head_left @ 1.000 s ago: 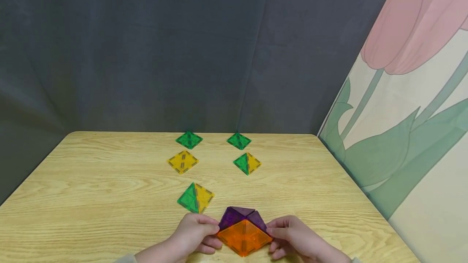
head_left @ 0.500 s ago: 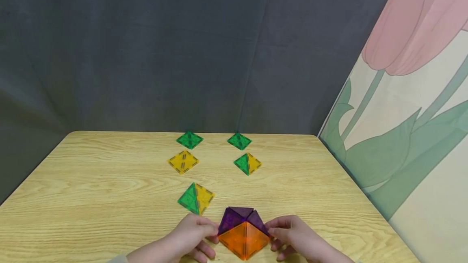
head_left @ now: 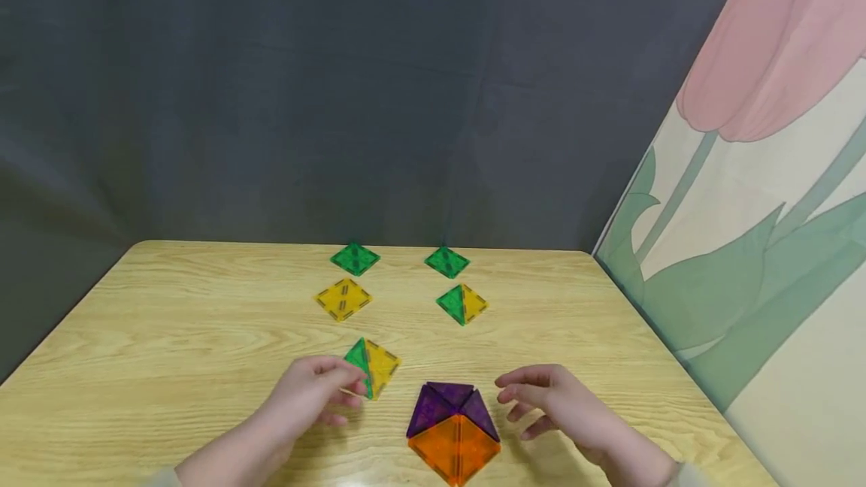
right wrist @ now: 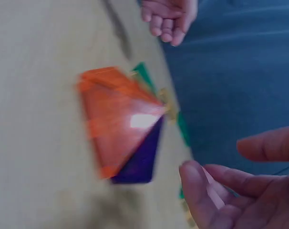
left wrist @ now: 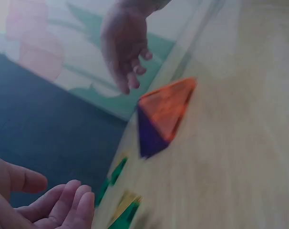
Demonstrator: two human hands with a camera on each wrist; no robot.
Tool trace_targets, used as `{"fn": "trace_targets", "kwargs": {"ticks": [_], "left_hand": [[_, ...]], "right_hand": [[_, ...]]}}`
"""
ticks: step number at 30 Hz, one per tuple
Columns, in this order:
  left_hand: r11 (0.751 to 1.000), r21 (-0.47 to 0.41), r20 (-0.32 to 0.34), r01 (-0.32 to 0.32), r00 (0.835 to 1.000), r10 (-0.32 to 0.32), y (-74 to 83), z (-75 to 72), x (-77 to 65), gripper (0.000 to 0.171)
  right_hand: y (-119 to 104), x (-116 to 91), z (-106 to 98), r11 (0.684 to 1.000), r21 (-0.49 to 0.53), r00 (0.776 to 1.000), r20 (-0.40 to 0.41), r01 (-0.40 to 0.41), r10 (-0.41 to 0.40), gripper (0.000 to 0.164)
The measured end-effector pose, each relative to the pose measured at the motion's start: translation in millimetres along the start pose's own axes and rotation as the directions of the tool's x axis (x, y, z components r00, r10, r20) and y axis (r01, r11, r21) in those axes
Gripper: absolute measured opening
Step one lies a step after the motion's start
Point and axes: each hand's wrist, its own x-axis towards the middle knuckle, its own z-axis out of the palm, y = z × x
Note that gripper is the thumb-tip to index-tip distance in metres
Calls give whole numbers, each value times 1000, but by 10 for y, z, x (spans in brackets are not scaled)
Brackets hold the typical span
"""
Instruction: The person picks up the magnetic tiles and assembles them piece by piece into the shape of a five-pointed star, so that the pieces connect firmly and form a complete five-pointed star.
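Note:
A low pyramid of translucent magnetic tiles [head_left: 455, 431] stands near the table's front edge, orange panels towards me and purple ones behind. On its left my left hand [head_left: 307, 397] hovers above the table, fingers loosely bent and nothing in them. In the head view that hand partly covers a green-and-yellow tile pair [head_left: 380, 368] lying flat. To the pyramid's right, my right hand [head_left: 558, 408] is raised with fingers spread loosely, apart from the tiles. The left wrist view shows the pyramid [left wrist: 166, 112] free of both hands; the right wrist view of it [right wrist: 120, 124] is blurred.
Farther back lie a yellow tile pair [head_left: 343, 299], another green-and-yellow pair [head_left: 463, 304], and two green pairs, the left one [head_left: 355, 258] and the right one [head_left: 446, 262]. A dark curtain [head_left: 338, 96] hangs behind the wooden table [head_left: 203, 337]; a tulip-patterned panel [head_left: 764, 246] borders the right.
Both hands have let go of the pyramid and moved apart, up and away from its sides. The pyramid stays standing on the table, its orange side opened out slightly lower in view.

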Motion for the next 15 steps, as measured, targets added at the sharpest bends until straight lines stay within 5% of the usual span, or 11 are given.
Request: {"fn": "trace_targets", "kwargs": {"ticks": [4, 9, 15], "left_hand": [[1000, -3, -141, -4, 990, 3, 66, -215, 49, 31], [999, 32, -104, 11, 995, -8, 48, -359, 84, 51], [998, -17, -55, 63, 996, -64, 30, -396, 87, 60]], "right_hand": [[-275, 164, 11, 999, -17, 997, 51, 52, -51, 40], [-477, 518, 177, 999, -3, 993, 111, 50, -49, 46], [-443, 934, 477, 999, 30, 985, 172, -18, 12, 51]]}}
